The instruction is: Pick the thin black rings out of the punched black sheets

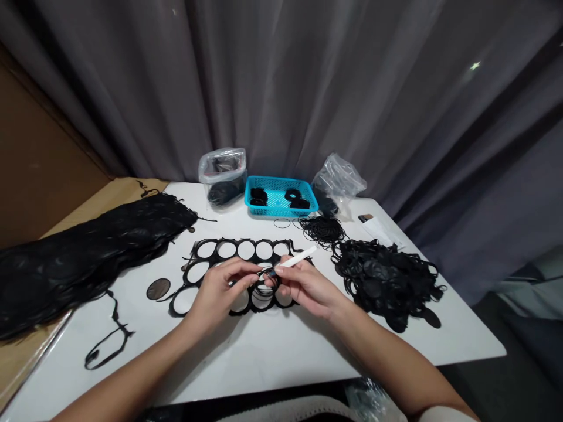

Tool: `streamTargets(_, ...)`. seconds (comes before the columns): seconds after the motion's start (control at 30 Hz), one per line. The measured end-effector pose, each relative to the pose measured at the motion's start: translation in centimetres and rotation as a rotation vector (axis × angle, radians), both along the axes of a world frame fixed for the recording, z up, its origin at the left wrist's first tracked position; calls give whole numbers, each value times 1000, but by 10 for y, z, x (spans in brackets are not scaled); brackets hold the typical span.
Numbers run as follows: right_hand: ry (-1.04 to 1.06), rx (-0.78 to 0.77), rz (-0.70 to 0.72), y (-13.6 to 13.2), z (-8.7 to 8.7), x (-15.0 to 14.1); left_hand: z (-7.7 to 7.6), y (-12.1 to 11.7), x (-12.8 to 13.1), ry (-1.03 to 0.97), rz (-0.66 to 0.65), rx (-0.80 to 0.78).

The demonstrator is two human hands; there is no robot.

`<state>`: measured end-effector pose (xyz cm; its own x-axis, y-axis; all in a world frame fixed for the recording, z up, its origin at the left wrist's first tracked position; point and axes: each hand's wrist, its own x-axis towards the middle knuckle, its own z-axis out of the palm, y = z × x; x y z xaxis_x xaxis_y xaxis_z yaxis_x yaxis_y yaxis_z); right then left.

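My left hand is closed, thumb and forefinger pinching thin black rubber rings at their left side. Opposite it, my right hand grips a slim white-handled tool, its tip pointing toward the rings and too small to make out. Several of the rings also hang at the right fingers. Beneath both hands lies a black rubber sheet with rows of large round holes, partly hidden by the hands. A loose dark disc rests on the table left of that sheet.
Black sheets are piled at left; black scraps and discs are heaped at right. Behind stand a blue basket with black rings, a lidded plastic container and a clear bag. Thin rings lie bunched on the white table.
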<state>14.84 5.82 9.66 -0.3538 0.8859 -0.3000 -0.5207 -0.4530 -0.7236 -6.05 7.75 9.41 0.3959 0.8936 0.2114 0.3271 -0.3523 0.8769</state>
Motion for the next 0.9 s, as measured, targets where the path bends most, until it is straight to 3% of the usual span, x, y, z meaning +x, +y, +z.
streamTargets(0.2,-16,-15,-45,-6,0,8,4,4,2,26,1,45)
streamTargets(0.33,0,-63,-195,-17,-8,31,7,13,11,62,-19,69)
streamTargets(0.43,124,-120,-340,-36,-23,57,7,31,31,93,-73,28)
streamTargets(0.53,284,-148,-443,-64,-44,79,5,61,70,115,-170,-2)
streamTargets(0.7,430,-90,-533,-105,-76,97,-3,123,169,137,-293,3)
streamTargets(0.8,494,-82,-555,-117,-80,99,-7,147,221,192,-336,-17)
streamTargets(0.9,498,-10,-522,-118,-72,100,-8,157,254,234,-387,-34)
